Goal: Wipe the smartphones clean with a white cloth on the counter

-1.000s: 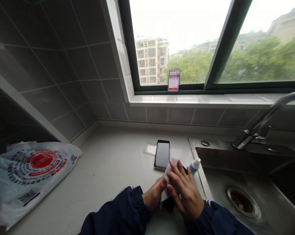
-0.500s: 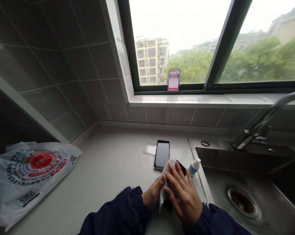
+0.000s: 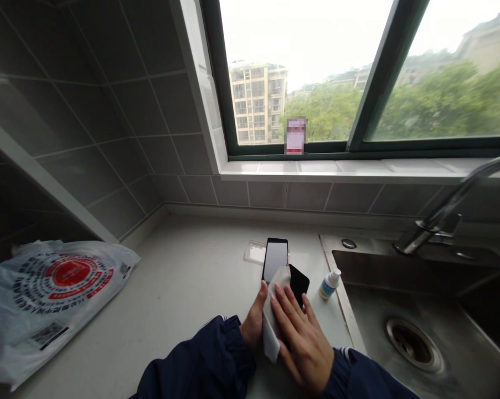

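Observation:
A black phone (image 3: 299, 284) is tilted between my hands, its top corner showing beyond my fingers. My left hand (image 3: 254, 321) holds it from the left side, thumb up along the edge. Over its face lies a white cloth (image 3: 270, 328), pressed flat under the fingers of my right hand (image 3: 302, 341). Just behind, a second phone (image 3: 277, 256) with a pale screen rests on the counter, partly covered by the cloth. Beside it lies a clear phone case (image 3: 254, 252). A small white bottle (image 3: 330, 284) with a coloured label stands right of my right hand.
On the left of the counter (image 3: 183, 266) lies a white plastic bag (image 3: 71, 282) with red and black print. To the right are a steel sink (image 3: 370, 316) and a curved faucet (image 3: 432, 216). A windowsill (image 3: 336, 169) runs behind.
My right hand and the cloth have slid slightly left over the black phone. More of the phone's upper right part shows, and the bottle is no longer overlapped by my fingers.

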Motion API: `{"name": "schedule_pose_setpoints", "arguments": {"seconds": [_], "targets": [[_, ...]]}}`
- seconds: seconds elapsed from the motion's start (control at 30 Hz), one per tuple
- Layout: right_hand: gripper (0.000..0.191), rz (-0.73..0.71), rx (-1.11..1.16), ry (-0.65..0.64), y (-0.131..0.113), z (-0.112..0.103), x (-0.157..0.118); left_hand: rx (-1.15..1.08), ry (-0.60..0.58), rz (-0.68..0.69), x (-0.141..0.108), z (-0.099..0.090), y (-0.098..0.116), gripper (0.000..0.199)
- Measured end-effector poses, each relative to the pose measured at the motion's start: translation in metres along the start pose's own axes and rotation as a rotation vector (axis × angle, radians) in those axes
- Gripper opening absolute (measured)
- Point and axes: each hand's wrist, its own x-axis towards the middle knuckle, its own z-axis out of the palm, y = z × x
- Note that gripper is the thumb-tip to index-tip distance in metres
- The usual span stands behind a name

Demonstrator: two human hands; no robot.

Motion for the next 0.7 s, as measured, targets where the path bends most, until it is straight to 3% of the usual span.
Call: {"name": "schedule_pose_setpoints", "arguments": {"seconds": [0.1,0.37,0.47,0.63,0.7], "targets": [[0.066,-0.017,-0.032,-0.011,0.002,-0.002,0.000,-0.017,0.007,-0.006,0.001,0.002,0.002,0.077],[0.063,0.089,-0.029,0.048,0.011,0.000,0.002,0.109,0.032,0.179,0.005,0.012,0.003,0.066],[0.065,0.068,-0.011,0.041,0.007,0.001,0.001,0.071,0.033,0.148,0.004,0.011,0.003,0.068],[0.068,-0.034,-0.016,0.002,0.001,-0.003,0.001,-0.013,0.002,-0.024,0.002,0.008,0.004,0.080],[0.065,-0.042,-0.030,-0.004,0.003,-0.004,0.002,-0.005,0.008,-0.018,0.003,0.008,0.004,0.080]]}}
